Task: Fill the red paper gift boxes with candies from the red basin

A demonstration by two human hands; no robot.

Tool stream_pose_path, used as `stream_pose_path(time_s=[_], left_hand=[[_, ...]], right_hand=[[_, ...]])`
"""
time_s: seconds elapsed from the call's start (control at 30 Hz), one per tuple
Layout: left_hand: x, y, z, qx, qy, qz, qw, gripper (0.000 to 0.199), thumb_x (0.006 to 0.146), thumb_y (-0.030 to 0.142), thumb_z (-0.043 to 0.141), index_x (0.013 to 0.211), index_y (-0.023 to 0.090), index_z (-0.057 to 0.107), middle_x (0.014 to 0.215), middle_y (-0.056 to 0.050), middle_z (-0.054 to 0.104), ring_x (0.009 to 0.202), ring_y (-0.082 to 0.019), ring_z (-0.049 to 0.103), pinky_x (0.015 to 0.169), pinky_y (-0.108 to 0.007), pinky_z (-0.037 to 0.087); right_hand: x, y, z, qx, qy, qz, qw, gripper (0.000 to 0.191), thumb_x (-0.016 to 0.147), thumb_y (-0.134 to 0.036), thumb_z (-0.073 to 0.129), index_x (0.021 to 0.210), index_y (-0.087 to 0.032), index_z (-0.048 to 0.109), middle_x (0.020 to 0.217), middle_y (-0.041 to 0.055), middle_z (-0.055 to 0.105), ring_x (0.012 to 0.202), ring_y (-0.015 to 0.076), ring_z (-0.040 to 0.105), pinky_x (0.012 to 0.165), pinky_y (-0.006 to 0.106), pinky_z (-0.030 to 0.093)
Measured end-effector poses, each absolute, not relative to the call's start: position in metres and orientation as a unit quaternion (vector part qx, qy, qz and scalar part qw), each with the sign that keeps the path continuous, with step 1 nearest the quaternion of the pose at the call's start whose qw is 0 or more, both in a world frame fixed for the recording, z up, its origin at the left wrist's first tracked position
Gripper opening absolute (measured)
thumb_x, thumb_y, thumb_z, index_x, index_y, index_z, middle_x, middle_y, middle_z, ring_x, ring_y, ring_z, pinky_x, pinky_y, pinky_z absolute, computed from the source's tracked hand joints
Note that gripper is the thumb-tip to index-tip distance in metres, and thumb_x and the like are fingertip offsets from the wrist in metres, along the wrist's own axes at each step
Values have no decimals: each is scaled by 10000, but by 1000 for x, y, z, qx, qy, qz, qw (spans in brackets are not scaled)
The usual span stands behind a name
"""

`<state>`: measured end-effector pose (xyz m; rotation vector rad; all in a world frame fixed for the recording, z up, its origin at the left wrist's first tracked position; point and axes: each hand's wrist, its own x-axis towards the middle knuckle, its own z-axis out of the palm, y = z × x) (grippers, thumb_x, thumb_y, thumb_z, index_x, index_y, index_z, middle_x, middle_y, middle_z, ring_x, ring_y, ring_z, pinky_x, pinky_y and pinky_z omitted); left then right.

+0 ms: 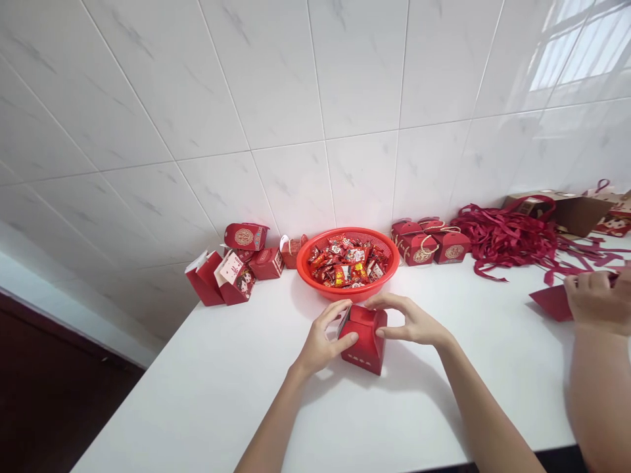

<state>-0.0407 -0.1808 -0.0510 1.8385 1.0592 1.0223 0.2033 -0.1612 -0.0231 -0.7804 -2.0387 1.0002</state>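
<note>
red box (pixel 362 343) in both loosely curled hands (pixel 318 338) (pixel 415 320)

White table (pixel 211 387) against tiled wall (pixel 286 79)

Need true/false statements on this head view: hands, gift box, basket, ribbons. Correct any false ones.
1. The left hand and right hand both touch the red gift box. True.
2. Magenta ribbons lie heaped right of the red plastic basket. True.
3. The basket is nearer the person than that gift box. False: it stands beyond it.
4. The basket holds loose ribbons. False: it holds wrapped sweets.
5. Another person's hand shows at the right. True.
</note>
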Motion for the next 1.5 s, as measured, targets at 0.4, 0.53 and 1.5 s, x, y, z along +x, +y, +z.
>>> stream_pose_path(time_s=[0.4,0.53,1.5], left_hand=[[-34,-185,-62,742,419,350,389,431,913,385,564,1312,246,651,1607,-65,317,1475,-309,295,1232,-476,228],[-30,-185,-61,746,407,364,382,443,904,358,570,1329,245,632,1601,-76,335,1461,-299,329,1220,-475,261],[-37,-182,-65,761,417,359,345,384,907,455,582,1183,211,689,1437,-141,512,1311,-309,516,1102,-475,434]], right_hand=[[178,-179,-30,-430,-806,258,314,409,869,-458,659,1190,-210,604,1161,118,672,1014,276,651,864,441,536],[162,-203,-40,-467,-810,182,306,722,734,-503,782,1351,-235,520,1386,160,546,1235,363,544,980,519,498],[278,-58,-64,-776,-485,110,388,1069,692,-501,690,1522,-59,181,1571,352,70,1412,520,286,1112,559,286]])
